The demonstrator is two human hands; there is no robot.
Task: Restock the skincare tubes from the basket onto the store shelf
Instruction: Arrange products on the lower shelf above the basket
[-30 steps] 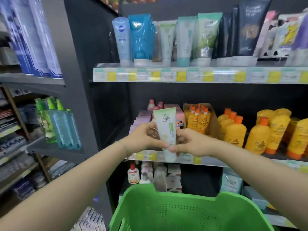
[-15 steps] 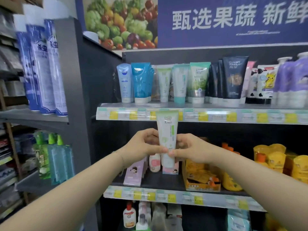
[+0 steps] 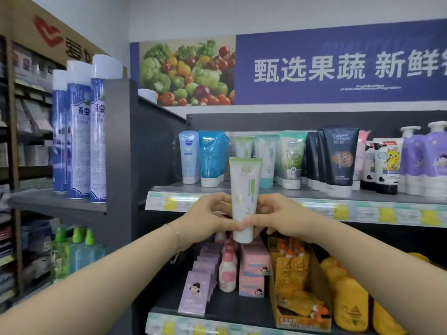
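I hold a white skincare tube with a green top band (image 3: 244, 189) upright, cap down, in front of the top shelf (image 3: 271, 189). My left hand (image 3: 210, 217) grips its lower part from the left, and my right hand (image 3: 278, 217) grips it from the right. The tube stands just in front of the shelf's price strip, below a matching green-and-white tube (image 3: 243, 147) in the row. The basket is out of view.
The top shelf carries a row of upright tubes: a pale blue tube (image 3: 188, 157), blue tubes (image 3: 210, 158), green tubes (image 3: 290, 160), black tubes (image 3: 338, 160), and purple pump bottles (image 3: 425, 158). Pink boxes and orange bottles fill the shelf below. Tall blue spray cans (image 3: 77, 136) stand at left.
Both hands have lifted the tube from over the green basket up to the top shelf's edge. My view has tilted upward, so the basket has dropped out of sight.
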